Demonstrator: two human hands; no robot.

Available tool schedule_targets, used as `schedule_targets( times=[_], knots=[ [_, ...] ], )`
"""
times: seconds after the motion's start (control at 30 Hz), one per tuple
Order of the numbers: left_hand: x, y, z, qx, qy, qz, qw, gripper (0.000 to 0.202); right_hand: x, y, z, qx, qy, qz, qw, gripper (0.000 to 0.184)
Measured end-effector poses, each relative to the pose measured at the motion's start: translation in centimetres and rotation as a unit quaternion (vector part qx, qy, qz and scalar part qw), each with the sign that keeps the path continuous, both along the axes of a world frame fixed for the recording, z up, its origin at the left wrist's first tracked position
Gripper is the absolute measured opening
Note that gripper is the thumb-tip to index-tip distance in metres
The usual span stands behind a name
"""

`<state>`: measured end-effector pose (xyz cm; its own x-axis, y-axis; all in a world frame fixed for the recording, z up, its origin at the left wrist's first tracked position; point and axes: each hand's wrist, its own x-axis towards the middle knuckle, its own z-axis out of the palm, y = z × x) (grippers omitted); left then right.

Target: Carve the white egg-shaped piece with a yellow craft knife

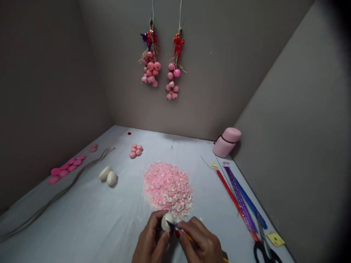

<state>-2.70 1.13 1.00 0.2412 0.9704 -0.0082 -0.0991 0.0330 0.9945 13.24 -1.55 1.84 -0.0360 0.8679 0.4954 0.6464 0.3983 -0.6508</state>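
Note:
My left hand (pixel 152 239) is closed around a small white egg-shaped piece (pixel 167 221), holding it between thumb and fingers. In my right hand (pixel 202 241) is a utility knife (pixel 188 236) with a yellow handle, part of which shows below my palm. Its dark blade rests against the front face of the white piece. Just beyond both hands lies a heap of pink and white shavings (pixel 168 188). Two more white egg-shaped pieces (pixel 108 176) lie to the left of the heap.
Pink balls (pixel 136 150), bright pink ovals (pixel 65 168) and dry stems (pixel 68 188) lie leftward. At right are a pink flask (pixel 227 142), red ribbon (pixel 230 193), purple ribbon (pixel 241 199), blue ribbon (pixel 249 201) and scissors (pixel 264 246). Pink ball bunches (pixel 150 69) hang on the back wall.

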Motion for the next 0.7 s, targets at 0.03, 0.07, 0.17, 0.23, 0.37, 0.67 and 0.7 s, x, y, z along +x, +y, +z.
schedule_targets(
  times=[0.03, 0.07, 0.17, 0.23, 0.37, 0.67, 0.7],
  knots=[
    [0.0, 0.0, 0.0, 0.002, -0.002, 0.004, 1.000, 0.030, 0.0, 0.0, 0.0, 0.000, -0.001, -0.002, 1.000, 0.024],
    [0.0, 0.0, 0.0, 0.005, -0.003, 0.006, 1.000, 0.030, 0.0, 0.0, -0.1, -0.001, -0.002, -0.004, 1.000, 0.025],
    [0.1, 0.0, 0.1, 0.013, 0.007, 0.000, 1.000, 0.028, -0.1, 0.0, 0.0, -0.005, -0.004, -0.008, 1.000, 0.028],
    [0.0, 0.0, 0.2, 0.015, 0.021, -0.006, 1.000, 0.028, -0.2, 0.0, 0.1, -0.008, -0.004, -0.017, 1.000, 0.028],
    [0.1, -0.1, 0.2, 0.028, 0.037, 0.003, 0.999, 0.029, 0.2, 0.2, 0.4, -0.016, -0.011, -0.043, 0.999, 0.032],
    [0.2, -0.1, 0.8, 0.021, 0.040, 0.007, 0.999, 0.030, 0.3, 0.3, 0.6, 0.016, -0.024, -0.030, 0.999, 0.033],
    [0.1, 0.0, 0.8, 0.024, 0.040, 0.014, 0.999, 0.028, 0.1, 0.2, 0.6, 0.021, -0.044, -0.019, 0.999, 0.033]
  ],
)
